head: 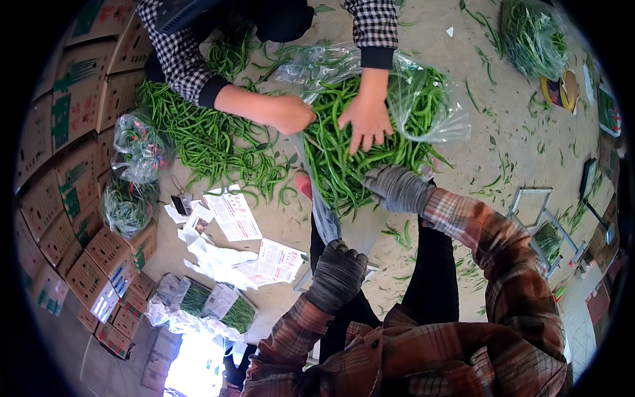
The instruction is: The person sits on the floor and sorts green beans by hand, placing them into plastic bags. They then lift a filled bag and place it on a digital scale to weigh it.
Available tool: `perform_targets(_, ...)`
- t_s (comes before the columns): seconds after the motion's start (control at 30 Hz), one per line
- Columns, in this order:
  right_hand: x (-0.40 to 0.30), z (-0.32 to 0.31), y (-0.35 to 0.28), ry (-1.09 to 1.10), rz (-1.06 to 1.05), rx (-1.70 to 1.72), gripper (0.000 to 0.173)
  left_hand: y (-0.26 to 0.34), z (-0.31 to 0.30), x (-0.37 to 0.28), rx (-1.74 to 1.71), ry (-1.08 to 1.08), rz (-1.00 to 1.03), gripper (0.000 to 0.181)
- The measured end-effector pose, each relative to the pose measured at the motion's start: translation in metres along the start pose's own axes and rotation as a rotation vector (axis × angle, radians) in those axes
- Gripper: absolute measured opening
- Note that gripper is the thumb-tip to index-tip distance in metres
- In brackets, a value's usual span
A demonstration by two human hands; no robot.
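Long green chili peppers (pixel 342 164) are heaped on a clear plastic bag (pixel 325 223) in front of me. My left hand (pixel 340 273), in a grey knit glove, grips the near gathered edge of that bag. My right hand (pixel 399 188), gloved alike, rests against the near right side of the heap; its fingertips are partly hidden among the peppers. Across from me, a person in black-and-white checked sleeves presses a spread bare hand (pixel 367 121) on top of the peppers. That person's other hand (pixel 290 114) is closed at the bag's left edge.
Loose peppers (pixel 213 134) cover the floor to the left. Stacked cardboard cartons (pixel 79 94) line the left side, with filled bags (pixel 130 203) beside them. Newspapers (pixel 233 213) and a phone (pixel 179 205) lie on the floor. A metal frame (pixel 531 191) and tape roll (pixel 565 92) are at right.
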State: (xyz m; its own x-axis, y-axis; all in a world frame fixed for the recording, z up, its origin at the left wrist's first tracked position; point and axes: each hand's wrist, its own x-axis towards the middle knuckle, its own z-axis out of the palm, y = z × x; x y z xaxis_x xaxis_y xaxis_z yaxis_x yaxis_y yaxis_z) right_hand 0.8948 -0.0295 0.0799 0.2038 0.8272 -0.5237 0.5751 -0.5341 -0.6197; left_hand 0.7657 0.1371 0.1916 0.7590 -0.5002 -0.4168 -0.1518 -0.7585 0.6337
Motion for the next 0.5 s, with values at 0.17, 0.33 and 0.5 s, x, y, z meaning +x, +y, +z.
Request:
perform_targets(0.17, 0.041, 0.022, -0.004, 0.434, -0.118, -0.163, 0.042, 0.007, 0.014, -0.01, -0.055, -0.036, 0.047, 0.011)
perform_targets(0.33, 0.069, 0.053, 0.003, 0.401, -0.208, -0.33, 0.045, 0.009, 0.009, -0.003, -0.112, 0.085, 0.041, 0.011)
perform_targets(0.5, 0.073, 0.077, 0.011, 0.505, -0.246, -0.323, 0.042, 0.009, 0.017, -0.009, -0.127, 0.011, 0.03, 0.011)
